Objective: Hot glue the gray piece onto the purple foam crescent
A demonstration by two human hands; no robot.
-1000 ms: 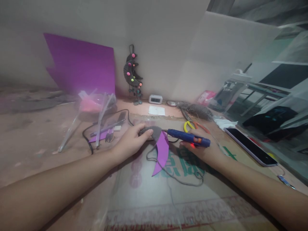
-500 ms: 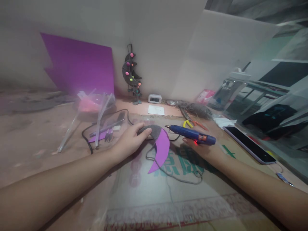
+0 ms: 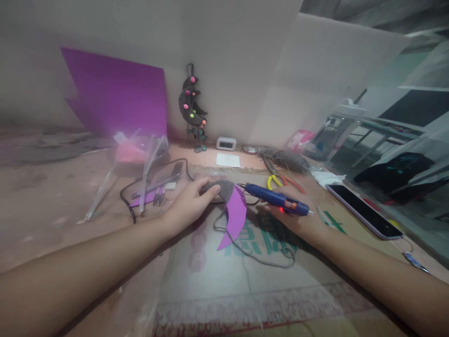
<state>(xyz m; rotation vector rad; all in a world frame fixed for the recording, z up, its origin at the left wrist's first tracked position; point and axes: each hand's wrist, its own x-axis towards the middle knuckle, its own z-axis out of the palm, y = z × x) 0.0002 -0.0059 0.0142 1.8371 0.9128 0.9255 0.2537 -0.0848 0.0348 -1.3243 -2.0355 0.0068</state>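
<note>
My left hand grips the upper end of a purple crescent cutout, where grey cord is wound around it. The crescent's lower tip points down over a printed cardboard sheet. My right hand holds a blue hot glue gun, its nozzle aimed left at the wrapped end and almost touching it. A red light glows on the gun. A loose strand of grey cord trails across the cardboard below the crescent.
A purple sheet leans on the back wall beside a hanging moon ornament. A clear plastic bag, glue sticks, a black cable, a small clock, yellow pliers, a cord bundle and a phone lie around.
The glue gun swung away to the right, then came back left so its nozzle sits by the wrapped end. The crescent shifted slightly under my left hand.
</note>
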